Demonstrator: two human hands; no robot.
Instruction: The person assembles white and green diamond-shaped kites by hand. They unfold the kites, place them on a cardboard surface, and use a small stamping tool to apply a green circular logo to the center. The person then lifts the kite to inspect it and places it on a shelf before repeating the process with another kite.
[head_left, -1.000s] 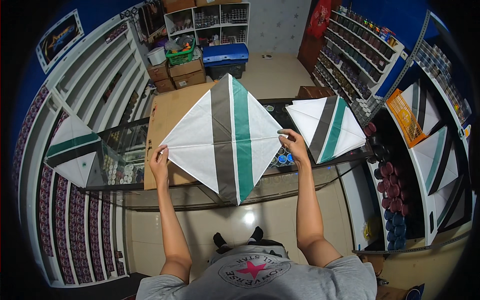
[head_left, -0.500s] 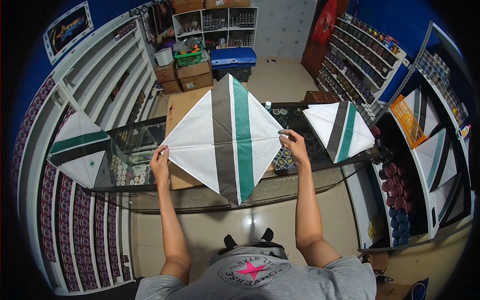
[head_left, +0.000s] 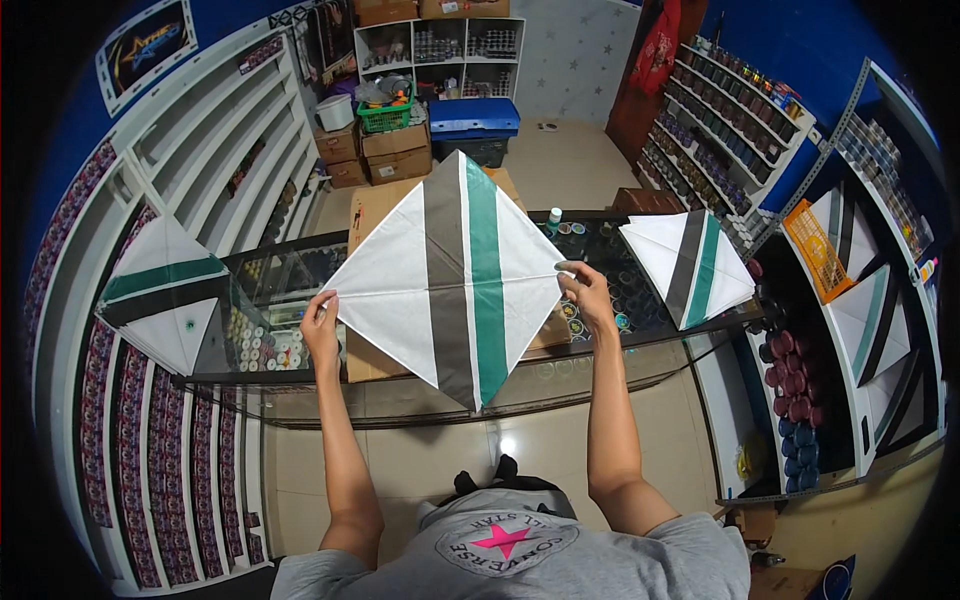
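A diamond-shaped kite [head_left: 390,265], white with a dark grey and a green stripe, is stretched between my two hands above the glass counter. My left hand [head_left: 321,325] pinches its left corner, and my right hand [head_left: 588,295] pinches the right corner. One point of the kite is turned away from me, the opposite one toward me. On the counter to the right lies a stack of similar kites [head_left: 650,250]. More kites [head_left: 160,255] with the same stripes rest at the left end of the counter. Cardboard [head_left: 362,355] lies under the held kite.
The glass display counter [head_left: 400,405] runs across in front of me, with spools inside. Shelves [head_left: 215,140] line the left wall, and a spool rack [head_left: 715,130] stands at the far right. Boxes [head_left: 397,150] and a blue-lidded bin [head_left: 472,125] sit behind the counter. An orange basket [head_left: 815,250] is on the right shelf.
The room has shifted slightly right and down in view. Both hands still hold the kite's corners, and it stays nearly in the same place in view. My feet show in a slightly different position.
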